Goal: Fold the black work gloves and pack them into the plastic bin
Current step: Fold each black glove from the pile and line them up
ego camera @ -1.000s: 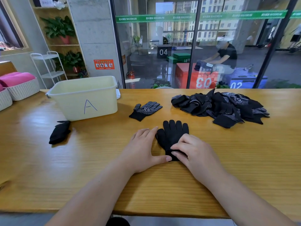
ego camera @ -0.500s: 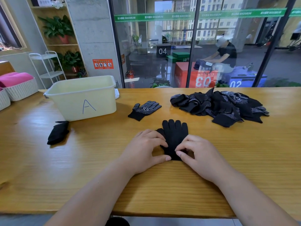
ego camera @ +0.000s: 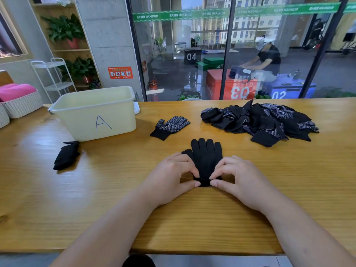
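Note:
A black work glove (ego camera: 207, 157) lies flat on the wooden table, fingers pointing away from me. My left hand (ego camera: 171, 176) and my right hand (ego camera: 238, 178) pinch its cuff end from either side, thumbs under the edge. A dotted black glove (ego camera: 170, 127) lies alone behind it. A pile of black gloves (ego camera: 260, 121) sits at the back right. A folded black glove bundle (ego camera: 66, 156) rests by the pale yellow plastic bin (ego camera: 115, 120) marked "A" at the back left.
White woven baskets (ego camera: 22, 105) with pink cloth stand at the far left edge. A glass wall runs right behind the table (ego camera: 192, 218). Bare wood stretches between my arms and the front edge.
Both hands have drawn together onto the cuff of the flat glove, changing from resting on it to pinching its near end. The glove lies in the same place.

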Tool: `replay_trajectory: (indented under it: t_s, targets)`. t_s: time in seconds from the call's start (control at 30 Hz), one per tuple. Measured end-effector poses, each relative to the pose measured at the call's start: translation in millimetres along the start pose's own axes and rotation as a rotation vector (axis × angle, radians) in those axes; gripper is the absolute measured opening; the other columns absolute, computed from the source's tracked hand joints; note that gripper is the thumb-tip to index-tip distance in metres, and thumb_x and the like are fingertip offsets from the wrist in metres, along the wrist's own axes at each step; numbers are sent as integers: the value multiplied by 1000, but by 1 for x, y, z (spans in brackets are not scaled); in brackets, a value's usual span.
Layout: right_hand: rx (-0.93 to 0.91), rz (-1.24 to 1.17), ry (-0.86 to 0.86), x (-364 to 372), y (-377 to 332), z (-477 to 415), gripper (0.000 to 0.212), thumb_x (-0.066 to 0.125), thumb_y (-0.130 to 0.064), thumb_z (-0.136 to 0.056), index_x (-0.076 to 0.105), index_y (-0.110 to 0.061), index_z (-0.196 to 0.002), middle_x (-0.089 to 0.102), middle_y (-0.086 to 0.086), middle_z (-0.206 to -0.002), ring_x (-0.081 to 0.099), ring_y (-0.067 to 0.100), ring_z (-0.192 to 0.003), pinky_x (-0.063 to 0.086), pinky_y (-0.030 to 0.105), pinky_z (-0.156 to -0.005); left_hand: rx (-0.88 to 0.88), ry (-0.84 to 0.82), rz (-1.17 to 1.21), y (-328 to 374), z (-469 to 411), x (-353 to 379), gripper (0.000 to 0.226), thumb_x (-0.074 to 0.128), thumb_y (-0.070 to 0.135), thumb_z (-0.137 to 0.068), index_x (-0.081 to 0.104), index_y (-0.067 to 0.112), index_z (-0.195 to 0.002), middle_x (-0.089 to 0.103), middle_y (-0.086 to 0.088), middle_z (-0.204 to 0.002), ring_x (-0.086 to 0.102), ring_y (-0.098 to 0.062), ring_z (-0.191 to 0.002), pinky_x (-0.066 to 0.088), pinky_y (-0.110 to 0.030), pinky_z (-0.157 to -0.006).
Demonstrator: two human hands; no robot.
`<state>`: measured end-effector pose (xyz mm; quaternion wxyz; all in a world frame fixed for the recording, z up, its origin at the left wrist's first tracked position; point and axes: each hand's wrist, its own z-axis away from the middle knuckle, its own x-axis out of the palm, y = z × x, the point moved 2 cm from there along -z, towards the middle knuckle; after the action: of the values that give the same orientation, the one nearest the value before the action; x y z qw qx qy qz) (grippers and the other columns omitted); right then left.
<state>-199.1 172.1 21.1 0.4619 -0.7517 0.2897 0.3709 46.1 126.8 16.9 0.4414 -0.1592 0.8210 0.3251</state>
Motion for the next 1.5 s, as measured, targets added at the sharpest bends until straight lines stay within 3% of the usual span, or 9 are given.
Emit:
replay_trajectory:
  t_s: [0.4,0.57,0.63,0.77,0.93,1.07,1.2,1.33,1.5]
  targets:
    - [-62,-3,-19,0,-2,2,11,82,-48,-88,76,-45,-97,63,-28,-107,55,3,-110,47,29,-91,-12,31,-16,-7,0,1,27,82,56,-88,73,38,-106,60,23,-114,57,-9,-113,50,-34,-98]
    - [-59,17,-14,1,-2,2,13,82,-49,-88,77,-46,-100,63,-29,-107,56,1,-110,48,29,-92,-119,-6,-61,-6,2,-1,54,54,78,-96,66,38,-131,56,25,-136,49,0,-131,42,-30,-112]
    - [-57,11,-11,1,-2,2,11,82,-48,-88,77,-46,-98,63,-28,-106,56,1,-109,48,29,-92,-215,21,-119,-8,-3,-3,60,42,75,-102,62,34,-141,57,19,-142,46,-4,-135,40,-35,-116]
    - [-53,-2,-8,2,-3,1,9,83,-47,-87,78,-46,-95,64,-28,-105,57,2,-108,49,30,-90,-399,49,-186,-25,-22,-12,45,54,47,-108,59,29,-149,60,11,-135,50,-16,-129,46,-40,-111]
    - [-46,-12,11,3,-5,1,13,75,-59,-90,76,-46,-89,64,-26,-103,57,3,-107,49,30,-88,-515,-52,-133,-41,-49,-8,35,55,50,-107,65,37,-138,61,9,-111,52,-21,-121,49,-44,-105]
    - [-44,-8,32,5,-6,0,20,68,-60,-95,74,-44,-84,63,-26,-102,56,3,-107,49,30,-87,-525,9,-112,-42,-57,6,25,64,57,-100,72,45,-120,61,10,-99,53,-20,-110,49,-47,-99]
    - [-32,-4,32,6,-5,-1,21,65,-60,-97,71,-44,-83,62,-26,-103,55,5,-107,48,31,-86,-544,99,-74,-43,-56,13,21,69,59,-95,72,47,-112,60,15,-98,54,-15,-108,45,-45,-99]
    - [-24,5,24,7,-6,-2,21,64,-59,-98,70,-44,-83,61,-27,-103,54,4,-106,47,29,-84,-564,104,-65,-44,-57,14,24,63,59,-99,73,44,-114,61,14,-101,54,-16,-110,46,-46,-102]
    - [-20,11,29,7,-6,-3,23,63,-58,-99,70,-43,-84,61,-27,-103,53,4,-105,46,28,-84,-609,111,-26,-47,-61,14,13,69,53,-97,74,42,-100,68,17,-100,61,-13,-106,50,-48,-102]
